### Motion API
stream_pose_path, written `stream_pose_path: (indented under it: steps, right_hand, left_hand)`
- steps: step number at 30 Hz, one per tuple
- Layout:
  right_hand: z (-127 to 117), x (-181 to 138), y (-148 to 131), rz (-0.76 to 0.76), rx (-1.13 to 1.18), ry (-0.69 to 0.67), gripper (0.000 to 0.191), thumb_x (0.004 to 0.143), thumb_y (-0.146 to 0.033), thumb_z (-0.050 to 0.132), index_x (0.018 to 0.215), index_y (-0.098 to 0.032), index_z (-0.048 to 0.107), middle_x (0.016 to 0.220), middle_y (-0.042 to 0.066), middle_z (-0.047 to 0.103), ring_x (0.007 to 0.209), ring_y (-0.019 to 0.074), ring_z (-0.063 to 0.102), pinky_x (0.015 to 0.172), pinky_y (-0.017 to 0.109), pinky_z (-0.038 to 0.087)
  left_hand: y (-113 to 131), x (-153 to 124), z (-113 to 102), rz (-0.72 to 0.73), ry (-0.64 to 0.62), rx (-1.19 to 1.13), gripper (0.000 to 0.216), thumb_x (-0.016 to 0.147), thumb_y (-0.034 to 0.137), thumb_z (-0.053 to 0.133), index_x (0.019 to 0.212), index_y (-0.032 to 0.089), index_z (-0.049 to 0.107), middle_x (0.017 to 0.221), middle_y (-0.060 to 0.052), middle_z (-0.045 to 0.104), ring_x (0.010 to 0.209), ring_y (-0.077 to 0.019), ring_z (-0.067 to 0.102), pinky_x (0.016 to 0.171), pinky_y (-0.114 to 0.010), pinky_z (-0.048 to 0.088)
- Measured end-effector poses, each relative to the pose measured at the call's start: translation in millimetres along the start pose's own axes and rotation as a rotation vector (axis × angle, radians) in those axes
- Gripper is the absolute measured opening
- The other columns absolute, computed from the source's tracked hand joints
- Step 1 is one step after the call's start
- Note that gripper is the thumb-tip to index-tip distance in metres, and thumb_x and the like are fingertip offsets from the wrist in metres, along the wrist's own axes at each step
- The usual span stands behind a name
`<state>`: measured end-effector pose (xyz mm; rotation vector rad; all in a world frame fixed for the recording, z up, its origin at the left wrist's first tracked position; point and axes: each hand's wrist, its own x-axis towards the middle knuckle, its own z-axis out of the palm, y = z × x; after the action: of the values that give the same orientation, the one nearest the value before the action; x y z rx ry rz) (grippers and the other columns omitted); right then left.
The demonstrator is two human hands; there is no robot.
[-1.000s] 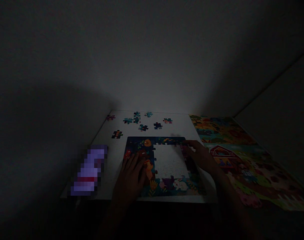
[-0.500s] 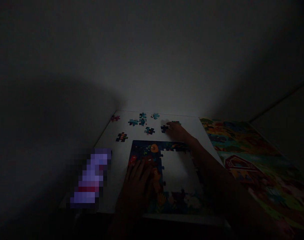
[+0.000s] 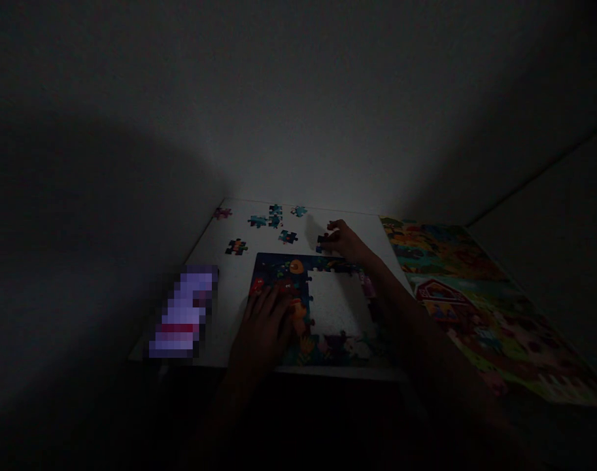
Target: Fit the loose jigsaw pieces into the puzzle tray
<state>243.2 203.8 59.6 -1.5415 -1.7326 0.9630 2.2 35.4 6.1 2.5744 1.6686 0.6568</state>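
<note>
A partly built jigsaw puzzle (image 3: pixel 278 271) lies on a small white table (image 3: pixel 220 261), its middle still bare. My left hand (image 3: pixel 265 324) rests flat on the puzzle's left part, fingers stretched out. My right hand (image 3: pixel 344 241) is reached beyond the puzzle's top edge, its fingers pinched on a dark loose puzzle piece (image 3: pixel 322 241). Several other loose pieces (image 3: pixel 273 219) lie scattered at the far end of the table, one dark piece (image 3: pixel 236 246) apart at the left.
A colourful farm-picture play mat (image 3: pixel 455 294) lies to the right of the table. A blurred purple object (image 3: pixel 183 313) sits on the table's left near edge. A plain wall stands behind. The scene is very dim.
My right hand left the puzzle's right edge, reached to the loose pieces at the far side and closed on a dark piece. My left hand stayed on the puzzle.
</note>
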Motion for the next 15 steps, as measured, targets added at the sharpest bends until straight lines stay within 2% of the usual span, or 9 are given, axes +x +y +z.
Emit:
stream_pose_path:
  steps: [2, 5, 7, 11, 15]
  right_hand:
    - [-1.6, -43.1, -2.7, -0.042, 0.158, -0.114, 0.048, 0.07, -0.027, 0.072, 0.114, -0.02, 0.055, 0.081, 0.0, 0.062, 0.072, 0.0162, 0.057, 0.065, 0.029, 0.045]
    - [6.4, -108.1, -0.9, -0.014, 0.282, -0.214, 0.029, 0.072, -0.033, 0.072, 0.096, -0.02, 0.063, 0.086, 0.002, 0.063, 0.078, 0.016, 0.058, 0.07, 0.03, 0.046]
    - [15.6, -138.4, 3.1, 0.044, 0.338, -0.285, 0.026, 0.074, -0.034, 0.072, 0.093, -0.02, 0.065, 0.087, 0.002, 0.064, 0.079, 0.0163, 0.059, 0.071, 0.031, 0.047]
    - [30.1, -155.6, 11.9, 0.056, 0.412, -0.338, 0.025, 0.074, -0.035, 0.073, 0.093, -0.02, 0.068, 0.092, 0.003, 0.066, 0.084, 0.0172, 0.06, 0.076, 0.032, 0.047]
    - [34.0, -146.5, 18.5, 0.073, 0.47, -0.311, 0.024, 0.071, -0.032, 0.076, 0.089, -0.02, 0.064, 0.082, -0.001, 0.061, 0.072, 0.0133, 0.055, 0.066, 0.028, 0.044]
  left_hand:
    - [2.4, 0.9, -1.6, -0.02, -0.015, -0.008, 0.037, 0.097, 0.03, 0.042, 0.127, 0.018, 0.06, 0.145, -0.012, 0.05, 0.136, -0.0295, 0.044, 0.114, -0.053, 0.034]
    - [5.1, 2.1, -4.2, -0.048, -0.042, -0.016, 0.037, 0.097, 0.03, 0.043, 0.127, 0.019, 0.061, 0.145, -0.012, 0.05, 0.136, -0.0289, 0.044, 0.114, -0.052, 0.033]
    - [6.3, 2.7, -5.8, -0.057, -0.055, -0.02, 0.036, 0.097, 0.03, 0.044, 0.127, 0.019, 0.061, 0.145, -0.012, 0.05, 0.136, -0.0288, 0.043, 0.115, -0.051, 0.032]
    - [6.4, 3.2, -6.5, -0.056, -0.057, -0.016, 0.036, 0.097, 0.031, 0.043, 0.127, 0.02, 0.06, 0.145, -0.011, 0.05, 0.137, -0.028, 0.043, 0.115, -0.051, 0.032]
    - [5.9, 3.2, -5.5, -0.061, -0.059, -0.005, 0.037, 0.098, 0.032, 0.042, 0.128, 0.02, 0.059, 0.144, -0.011, 0.051, 0.136, -0.0278, 0.044, 0.115, -0.051, 0.033]
